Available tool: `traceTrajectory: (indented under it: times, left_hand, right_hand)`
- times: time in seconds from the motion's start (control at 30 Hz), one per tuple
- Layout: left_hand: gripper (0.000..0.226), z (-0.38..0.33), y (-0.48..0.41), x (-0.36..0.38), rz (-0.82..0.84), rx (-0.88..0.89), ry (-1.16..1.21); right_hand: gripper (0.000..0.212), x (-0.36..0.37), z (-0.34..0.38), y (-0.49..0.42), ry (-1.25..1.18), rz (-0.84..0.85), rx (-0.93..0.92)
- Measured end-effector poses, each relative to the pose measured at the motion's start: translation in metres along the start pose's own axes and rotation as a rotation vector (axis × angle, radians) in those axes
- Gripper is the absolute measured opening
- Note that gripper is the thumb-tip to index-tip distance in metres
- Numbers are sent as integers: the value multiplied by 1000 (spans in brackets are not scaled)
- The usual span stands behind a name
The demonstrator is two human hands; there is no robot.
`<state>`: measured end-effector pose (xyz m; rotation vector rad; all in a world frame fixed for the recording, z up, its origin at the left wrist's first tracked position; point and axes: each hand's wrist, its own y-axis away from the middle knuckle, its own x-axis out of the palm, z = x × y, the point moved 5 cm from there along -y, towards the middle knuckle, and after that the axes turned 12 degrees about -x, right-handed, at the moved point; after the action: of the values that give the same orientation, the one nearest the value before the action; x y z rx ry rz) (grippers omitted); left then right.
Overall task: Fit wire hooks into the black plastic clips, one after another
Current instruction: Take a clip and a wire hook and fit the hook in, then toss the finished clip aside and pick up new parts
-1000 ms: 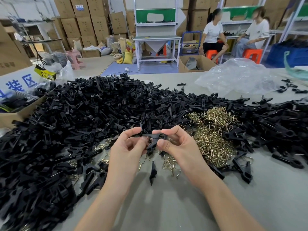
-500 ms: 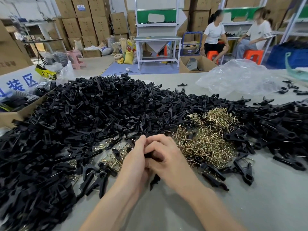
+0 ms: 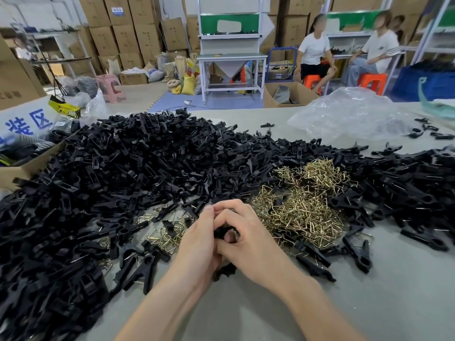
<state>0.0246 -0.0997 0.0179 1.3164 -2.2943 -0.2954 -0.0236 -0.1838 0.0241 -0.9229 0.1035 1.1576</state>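
Observation:
My left hand (image 3: 197, 242) and my right hand (image 3: 248, 239) are pressed together at the table's near centre, fingers curled around one black plastic clip (image 3: 221, 232) that is mostly hidden between them. Whether a wire hook sits in it is hidden. A big pile of black clips (image 3: 128, 173) spreads across the left and back of the grey table (image 3: 369, 303). A heap of brass-coloured wire hooks (image 3: 302, 205) lies just right of my hands. A few loose hooks (image 3: 167, 236) lie to the left of them.
More black clips (image 3: 418, 193) are heaped at the right, with some clips with hooks (image 3: 357, 252) near my right wrist. A crumpled clear plastic bag (image 3: 349, 114) lies at the back right. A cardboard box (image 3: 27, 166) stands at the left edge. Two seated people (image 3: 315, 52) are beyond the table.
My hands have closed together over the clip, which was held spread out between the fingertips one second ago. They have also dropped slightly toward the table.

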Motion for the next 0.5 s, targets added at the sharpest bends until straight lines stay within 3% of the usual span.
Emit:
traceTrajectory:
  times: [0.13,0.27,0.4,0.5]
  left_hand:
    - [46,-1,-5,-5,24,-7,-35]
    - [34,-9,-11,-20,13,64,-96]
    - [32,-19,-8,-30,-50,245,-320]
    - [30,-22,-5,-29,-86,327,-352]
  right_hand:
    - [20,-1,2,-1,47,-27,-37]
    - [17,-15,4,0,157,-89,-64]
    - [26,-28,-6,5,-23,-174,121]
    - [23,-52,-7,7,-135,-366,222]
